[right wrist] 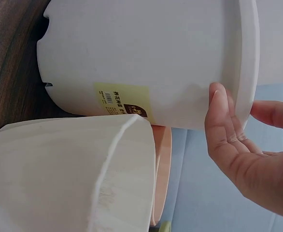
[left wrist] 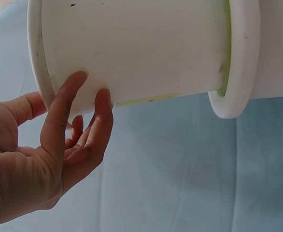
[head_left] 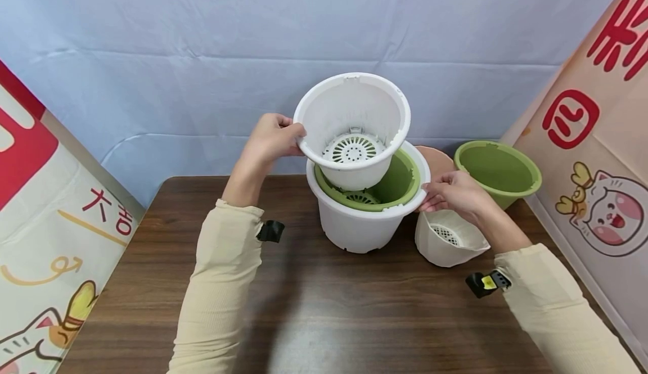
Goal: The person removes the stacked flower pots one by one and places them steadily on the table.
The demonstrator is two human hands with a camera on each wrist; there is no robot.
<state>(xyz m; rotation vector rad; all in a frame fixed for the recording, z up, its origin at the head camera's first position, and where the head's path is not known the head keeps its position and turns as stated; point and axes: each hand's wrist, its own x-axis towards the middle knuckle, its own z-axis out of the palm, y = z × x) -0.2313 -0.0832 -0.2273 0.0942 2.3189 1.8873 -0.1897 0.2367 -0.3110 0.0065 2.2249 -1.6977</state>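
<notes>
My left hand [head_left: 273,136] pinches the rim of a white flower pot [head_left: 334,109], thumb inside and fingers against the outer wall. That pot is tilted, its slotted base dipping into a green pot [head_left: 400,180]. The green pot sits nested inside a larger white pot [head_left: 354,230] on the table. At the larger pot's right side, my right hand [head_left: 453,194] pinches its rim between thumb and fingers. A yellow label [right wrist: 124,101] shows on its wall in the right wrist view.
A faceted cream pot [head_left: 440,253] stands to the right, under my right forearm. Behind it are a peach-coloured pot [head_left: 435,160] and another green pot [head_left: 501,169] near the right corner. The wooden table [head_left: 354,312] meets a pale blue cloth at the back, with printed panels at both sides.
</notes>
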